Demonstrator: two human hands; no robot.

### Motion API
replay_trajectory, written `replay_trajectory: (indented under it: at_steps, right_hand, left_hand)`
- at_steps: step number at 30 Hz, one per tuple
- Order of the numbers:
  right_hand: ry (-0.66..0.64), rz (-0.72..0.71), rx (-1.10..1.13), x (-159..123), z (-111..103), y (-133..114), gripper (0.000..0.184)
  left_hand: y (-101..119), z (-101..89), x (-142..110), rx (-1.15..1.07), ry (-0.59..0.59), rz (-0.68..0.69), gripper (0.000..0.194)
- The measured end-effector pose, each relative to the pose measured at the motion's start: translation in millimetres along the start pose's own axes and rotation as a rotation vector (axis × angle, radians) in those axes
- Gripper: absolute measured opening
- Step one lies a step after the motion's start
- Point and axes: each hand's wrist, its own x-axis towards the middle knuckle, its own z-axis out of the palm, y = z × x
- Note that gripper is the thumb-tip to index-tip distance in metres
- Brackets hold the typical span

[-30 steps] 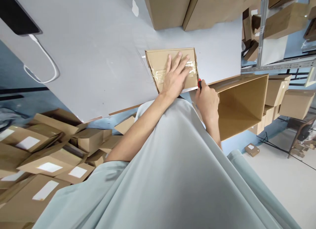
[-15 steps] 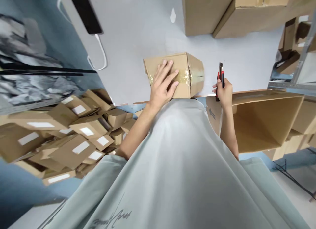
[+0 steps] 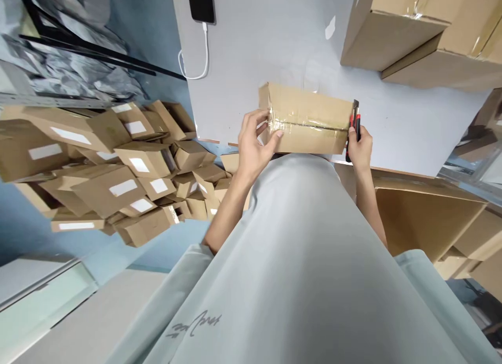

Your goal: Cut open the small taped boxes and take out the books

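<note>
A taped cardboard box (image 3: 314,105) lies lengthwise across the table's near edge, its seam facing up and shiny clear tape wrinkled at the left end. My left hand (image 3: 254,141) grips that left end, thumb on the near side and fingers bent around the far part. In my right hand (image 3: 361,147) is a red and black utility knife (image 3: 357,124), held upright against the box's right end. Whether the right fingers also press the box is hidden.
Larger cardboard boxes (image 3: 396,40) stand at the table's far right. A phone (image 3: 202,6) with a white cable lies far left. Several labelled boxes (image 3: 121,189) are heaped on the floor at left. An open carton (image 3: 419,217) sits below the table at right.
The box has been turned so its taped seam now faces up. My left hand went from lying on top to gripping its left end; the knife hand now meets its right end.
</note>
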Motion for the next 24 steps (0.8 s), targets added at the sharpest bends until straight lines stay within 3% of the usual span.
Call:
replay_trajectory:
  at_steps: [4, 8, 13, 18, 20, 24]
  right_hand:
    - [0.043, -0.016, -0.077, -11, -23, -1, 0.053]
    - [0.097, -0.015, -0.171, -19, -27, -8, 0.052]
    - [0.117, 0.036, -0.245, -30, -17, -19, 0.047]
    - [0.238, -0.029, -0.350, -51, -19, -48, 0.051]
    - [0.154, -0.130, -0.381, -59, -23, -71, 0.053]
    - [-0.204, -0.355, -0.469, -65, -22, -124, 0.048]
  left_hand:
    - [-38, 27.7, 10, -0.095, -0.005, -0.091, 0.069]
    - [-63, 50.1, 26, -0.138, 0.003, -0.150, 0.059]
    - [-67, 51.7, 43, -0.218, 0.051, -0.241, 0.045]
    - [-78, 44.3, 50, -0.353, -0.053, -0.260, 0.041]
    - [-82, 43.2, 50, -0.391, -0.080, -0.258, 0.040]
    - [-84, 43.0, 47, -0.441, -0.095, -0.246, 0.043]
